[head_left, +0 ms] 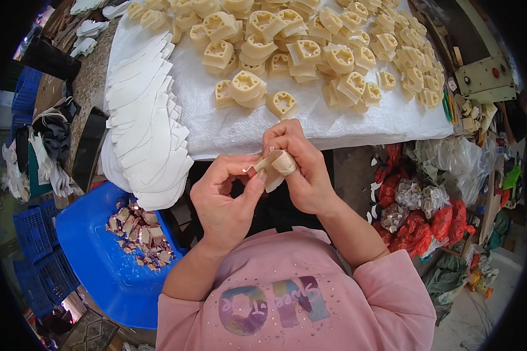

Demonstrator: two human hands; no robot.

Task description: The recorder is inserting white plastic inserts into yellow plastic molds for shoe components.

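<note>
Just in front of my chest, both hands are closed on one cream-coloured curved piece (269, 176). My left hand (221, 196) pinches its left side between thumb and fingers, where a thin, wavy white edge (249, 169) sticks out. My right hand (301, 169) grips it from the right and above; a beige band shows by these fingers, and I cannot tell whether it belongs to the piece. Beyond my hands lies a single cream moulded piece (283, 105) with a holed top. Many similar cream pieces (305, 52) are heaped behind it on a white woven sheet (199, 117).
Flat white cut-out pieces (146, 123) overlap in a long row at the sheet's left edge. A blue tub (93, 251) with shiny scraps (140, 237) stands at lower left. Red plastic bags (413, 228) and clear bags (465, 164) pile up to the right.
</note>
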